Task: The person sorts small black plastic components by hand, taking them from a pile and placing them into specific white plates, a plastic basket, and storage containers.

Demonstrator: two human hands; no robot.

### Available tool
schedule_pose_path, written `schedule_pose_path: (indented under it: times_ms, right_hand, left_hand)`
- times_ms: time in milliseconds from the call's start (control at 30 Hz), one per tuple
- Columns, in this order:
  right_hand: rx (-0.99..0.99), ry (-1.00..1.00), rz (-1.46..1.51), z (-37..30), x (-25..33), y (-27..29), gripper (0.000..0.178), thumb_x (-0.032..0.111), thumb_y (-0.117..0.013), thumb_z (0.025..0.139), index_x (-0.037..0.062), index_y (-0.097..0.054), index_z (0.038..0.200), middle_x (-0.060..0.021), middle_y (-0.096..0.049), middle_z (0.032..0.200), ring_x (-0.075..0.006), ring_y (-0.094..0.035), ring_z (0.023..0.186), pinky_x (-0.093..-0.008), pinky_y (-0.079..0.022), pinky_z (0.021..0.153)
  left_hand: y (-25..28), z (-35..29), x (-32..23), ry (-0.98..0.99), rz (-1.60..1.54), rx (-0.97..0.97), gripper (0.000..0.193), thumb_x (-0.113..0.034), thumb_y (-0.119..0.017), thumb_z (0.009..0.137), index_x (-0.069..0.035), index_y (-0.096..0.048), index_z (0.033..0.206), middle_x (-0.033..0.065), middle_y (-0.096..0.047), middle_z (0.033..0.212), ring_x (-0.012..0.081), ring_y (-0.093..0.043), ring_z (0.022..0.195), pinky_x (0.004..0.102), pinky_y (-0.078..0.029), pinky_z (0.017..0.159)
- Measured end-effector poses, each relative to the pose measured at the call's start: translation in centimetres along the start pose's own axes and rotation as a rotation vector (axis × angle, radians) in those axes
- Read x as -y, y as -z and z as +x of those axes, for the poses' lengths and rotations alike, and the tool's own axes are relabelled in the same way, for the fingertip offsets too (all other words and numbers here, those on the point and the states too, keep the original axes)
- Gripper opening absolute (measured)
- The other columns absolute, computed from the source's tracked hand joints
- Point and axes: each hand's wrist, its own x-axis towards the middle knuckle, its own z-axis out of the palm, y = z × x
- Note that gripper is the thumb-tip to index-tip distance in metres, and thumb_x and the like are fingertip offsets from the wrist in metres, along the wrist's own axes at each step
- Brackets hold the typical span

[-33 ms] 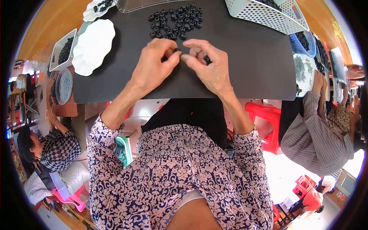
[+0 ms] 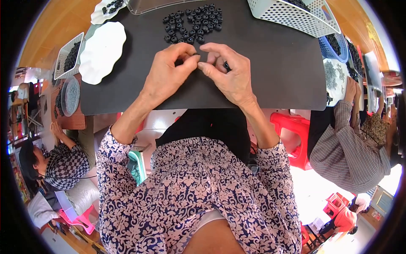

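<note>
— How is your grip?
— Your left hand (image 2: 169,72) pinches a small black piece (image 2: 196,54); your right hand (image 2: 235,74) curls around a bead-like black piece (image 2: 227,66), over the bench (image 2: 283,72). Pinch gently, but steadily.

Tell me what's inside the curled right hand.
Part of a small black piece shows inside the right hand. The rest of it, and anything else tucked deeper in the grip, is covered and cannot be seen.
</note>
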Motion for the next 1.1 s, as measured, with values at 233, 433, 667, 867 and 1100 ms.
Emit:
schedule_pose_path:
  times_ms: [233, 433, 667, 867, 1100]
  right_hand:
    - [-0.013, 0.161, -0.168, -0.1, 0.3, -0.7, 0.036, 0.004, -0.078, 0.070, 0.0060, -0.065, 0.104, -0.0041, -0.058, 0.078, -0.0127, -0.054, 0.059, -0.0264, -0.046, 0.053]
    - [-0.025, 0.128, -0.119, -0.3, 0.3, -0.5, 0.031, 0.000, -0.075, 0.072, 0.0034, -0.066, 0.101, -0.0062, -0.060, 0.079, -0.0160, -0.057, 0.062, -0.0278, -0.049, 0.058]
    - [-0.117, 0.296, -0.101, 0.2, -0.4, -0.8, 0.026, -0.005, -0.072, 0.072, -0.0010, -0.066, 0.098, -0.0103, -0.063, 0.086, -0.0215, -0.062, 0.071, -0.0293, -0.051, 0.062]
    - [-0.147, 0.205, -0.129, 0.4, -0.1, -0.5, 0.023, -0.008, -0.069, 0.075, -0.0015, -0.066, 0.097, -0.0072, -0.062, 0.085, -0.0150, -0.060, 0.069, -0.0268, -0.048, 0.058]
    - [-0.094, -0.306, 0.480, 0.5, -0.1, 0.4, 0.013, 0.013, -0.060, 0.091, 0.0007, -0.063, 0.087, 0.0018, -0.056, 0.074, -0.0042, -0.045, 0.058, -0.0194, -0.034, 0.048]
  left_hand:
    - [-0.7, -0.1, -0.1, 0.391, -0.798, 0.117, 0.024, -0.024, -0.061, 0.092, 0.000, -0.067, 0.093, -0.0030, -0.060, 0.078, 0.0025, -0.051, 0.076, 0.0178, -0.039, 0.068]
    - [-0.8, 0.5, -1.0, 0.273, -0.605, 0.033, 0.033, -0.030, -0.052, 0.096, 0.001, -0.064, 0.100, 0.0024, -0.064, 0.088, 0.0092, -0.056, 0.084, 0.0231, -0.043, 0.078]
    - [-3.1, 1.1, -3.1, 0.122, -0.651, -0.019, 0.044, -0.033, -0.038, 0.100, 0.004, -0.060, 0.110, 0.0078, -0.064, 0.094, 0.0143, -0.058, 0.091, 0.0261, -0.045, 0.084]
    - [-4.6, 1.4, -4.2, 0.086, -0.683, -0.182, 0.046, -0.036, -0.038, 0.100, 0.004, -0.059, 0.103, 0.0101, -0.061, 0.083, 0.0160, -0.057, 0.077, 0.0285, -0.045, 0.071]
    - [-0.7, -0.4, -0.5, -0.165, 0.084, -0.309, 0.030, -0.021, -0.060, 0.088, -0.002, -0.059, 0.110, 0.0142, -0.057, 0.091, 0.0274, -0.052, 0.092, 0.0350, -0.043, 0.083]
